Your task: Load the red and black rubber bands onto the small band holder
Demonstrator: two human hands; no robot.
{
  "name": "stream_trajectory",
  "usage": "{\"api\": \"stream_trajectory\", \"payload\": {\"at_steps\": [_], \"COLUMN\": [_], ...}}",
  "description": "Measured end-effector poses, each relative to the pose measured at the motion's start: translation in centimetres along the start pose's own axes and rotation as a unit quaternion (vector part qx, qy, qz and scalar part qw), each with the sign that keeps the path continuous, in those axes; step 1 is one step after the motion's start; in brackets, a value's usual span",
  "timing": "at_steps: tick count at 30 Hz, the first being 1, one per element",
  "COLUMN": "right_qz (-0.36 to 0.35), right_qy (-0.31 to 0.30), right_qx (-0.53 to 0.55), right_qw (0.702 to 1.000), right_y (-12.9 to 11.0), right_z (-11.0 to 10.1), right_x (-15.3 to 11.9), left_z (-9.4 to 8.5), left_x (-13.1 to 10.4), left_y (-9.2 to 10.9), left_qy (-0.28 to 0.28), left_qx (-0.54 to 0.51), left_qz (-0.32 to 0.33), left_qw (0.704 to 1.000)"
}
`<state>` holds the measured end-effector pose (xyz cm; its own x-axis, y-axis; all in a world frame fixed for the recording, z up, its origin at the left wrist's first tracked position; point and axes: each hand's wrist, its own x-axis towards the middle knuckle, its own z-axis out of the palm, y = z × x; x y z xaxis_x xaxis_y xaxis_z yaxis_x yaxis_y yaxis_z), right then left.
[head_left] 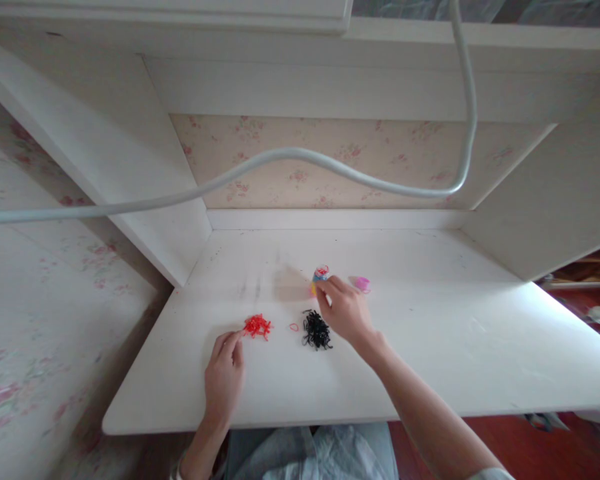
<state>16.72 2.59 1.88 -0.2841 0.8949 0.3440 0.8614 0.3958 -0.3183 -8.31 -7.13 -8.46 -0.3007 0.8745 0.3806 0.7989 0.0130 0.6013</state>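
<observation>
At the left of the desk, my left hand [224, 370] is closed in a pinch at the edge of a pile of red rubber bands [258, 326], with a red band at its fingertips. My right hand [347, 308] reaches past a pile of black rubber bands [317, 331]. Its fingers are closed round the near side of a small jar [321, 275], coloured blue and yellow, with red bands showing at its top. The fingers hide part of the jar. One loose red rubber band [293, 327] lies between the two piles.
A small pink lid-like piece [362, 284] lies right of the jar. The white desk [430, 353] has side panels and a back ledge [340, 219]. A white cable [300, 155] crosses the view above, beneath a cabinet [180, 13].
</observation>
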Motion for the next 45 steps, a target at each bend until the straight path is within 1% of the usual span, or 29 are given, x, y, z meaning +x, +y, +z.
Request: {"api": "stream_trajectory", "payload": {"at_steps": [3,5,6,9,11,14,18,21,23,25,27,29,31,33,36,38,40,45], "right_qz": [-0.058,-0.061,-0.057,-0.033,-0.019,-0.020,-0.025,-0.019,-0.014,-0.001,0.032,0.080,0.134,0.183,0.233,0.247,0.247,0.238], "right_qy": [-0.123,-0.155,-0.160,-0.158,-0.157,-0.158,-0.143,-0.100,-0.062,-0.023,0.012,0.038,0.056,0.070,0.086,0.093,0.090,0.069], "right_qx": [-0.018,-0.030,-0.037,-0.061,-0.071,-0.071,-0.057,-0.007,0.053,0.127,0.198,0.248,0.264,0.263,0.273,0.281,0.285,0.289], "right_qw": [0.991,0.986,0.985,0.985,0.985,0.985,0.988,0.995,0.997,0.992,0.980,0.965,0.953,0.945,0.929,0.923,0.922,0.925], "right_y": [-2.3,-3.3,-3.5,-3.6,-3.4,-3.1,-3.3,-3.3,-3.0,-2.2,-1.0,0.6,2.5,4.4,6.2,6.6,6.5,6.0], "right_z": [2.1,3.5,4.1,5.3,5.7,6.3,6.5,5.9,5.3,4.7,4.5,4.5,4.7,4.8,4.9,4.9,4.9,4.9], "right_x": [-2.8,-3.9,-4.2,-4.3,-4.1,-3.7,-3.5,-3.8,-4.4,-5.4,-6.8,-8.4,-10.1,-11.7,-13.2,-13.5,-13.3,-12.5], "left_z": [0.0,-0.3,-0.5,-1.4,-1.9,-2.3,-2.1,-2.0,-2.0,-1.8,-1.4,-0.6,0.5,1.8,3.8,5.0,6.1,7.7], "left_x": [0.1,0.3,0.5,1.2,1.8,2.8,4.1,5.1,5.8,6.6,7.5,8.3,9.2,10.0,11.1,11.9,12.5,13.3], "left_y": [0.2,0.4,0.6,1.2,1.6,2.3,3.3,4.3,5.3,6.7,8.4,10.4,12.4,14.1,16.1,16.8,17.1,16.8], "left_qy": [0.006,0.003,0.001,-0.005,-0.007,0.002,0.020,0.031,0.032,0.025,0.007,-0.025,-0.062,-0.087,-0.097,-0.096,-0.095,-0.108], "left_qx": [0.002,0.010,0.018,0.046,0.054,0.043,0.017,0.019,0.019,0.006,-0.023,-0.064,-0.106,-0.134,-0.147,-0.147,-0.141,-0.122], "left_qz": [0.006,0.001,-0.006,-0.040,-0.043,-0.002,0.040,0.054,0.066,0.082,0.093,0.097,0.099,0.108,0.121,0.123,0.120,0.108], "left_qw": [1.000,1.000,1.000,0.998,0.998,0.999,0.999,0.998,0.997,0.996,0.995,0.993,0.987,0.981,0.977,0.977,0.978,0.981]}}
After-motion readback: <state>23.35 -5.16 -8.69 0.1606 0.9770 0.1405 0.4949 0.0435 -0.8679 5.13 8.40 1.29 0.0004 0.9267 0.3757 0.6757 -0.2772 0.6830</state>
